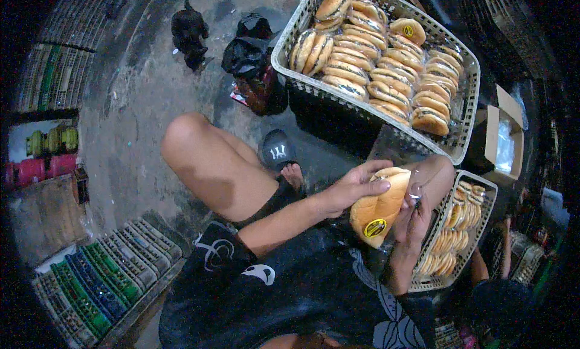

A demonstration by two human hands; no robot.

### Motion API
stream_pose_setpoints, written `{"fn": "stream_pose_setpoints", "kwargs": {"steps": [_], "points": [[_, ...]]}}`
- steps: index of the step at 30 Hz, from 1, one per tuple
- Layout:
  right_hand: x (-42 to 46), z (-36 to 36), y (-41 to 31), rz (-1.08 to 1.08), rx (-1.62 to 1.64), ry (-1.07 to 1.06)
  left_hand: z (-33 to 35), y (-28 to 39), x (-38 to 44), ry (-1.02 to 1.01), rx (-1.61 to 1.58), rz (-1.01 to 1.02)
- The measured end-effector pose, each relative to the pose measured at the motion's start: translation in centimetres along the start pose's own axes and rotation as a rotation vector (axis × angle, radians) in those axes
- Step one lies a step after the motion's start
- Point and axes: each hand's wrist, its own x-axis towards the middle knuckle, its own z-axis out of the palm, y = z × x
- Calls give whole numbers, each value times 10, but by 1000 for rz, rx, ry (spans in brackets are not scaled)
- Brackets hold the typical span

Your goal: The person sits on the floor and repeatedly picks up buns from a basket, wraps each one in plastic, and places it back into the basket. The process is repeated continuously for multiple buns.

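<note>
My left hand [358, 188] grips a filled bread bun [378, 208] in clear plastic wrap, thumb on top. The bun bears a round yellow and black sticker near its lower end. At the bun's right side, my right hand [414, 217] has its fingers bent at the edge of the clear wrap; part of that hand is hidden by the bun. Above my hands, a large pale plastic crate [362, 105] holds rows of wrapped filled buns [394, 77]. A smaller crate [487, 213] with more buns [453, 240] stands to the right, beside my knee.
An open cardboard box [491, 136] with clear plastic inside stands at the right. Black plastic bags [249, 54] and a dark animal [189, 31] are on the floor. Stacked crates [108, 276] stand lower left. Another person [498, 299] is at the lower right.
</note>
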Motion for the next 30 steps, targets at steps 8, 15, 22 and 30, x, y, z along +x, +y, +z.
{"fn": "stream_pose_setpoints", "kwargs": {"steps": [8, 15, 22, 30], "points": [[13, -14, 18, 238, -865, 340, -9, -19, -6, 149, 261, 319], [22, 11, 20, -285, -1104, 322, -12, -21, -6, 169, 354, 311], [13, 13, 19, -61, -650, 366, -11, -9, -3, 249, 298, 41], [14, 21, 37, -332, -821, 481, 4, -17, -10, 380, 646, 232]]}}
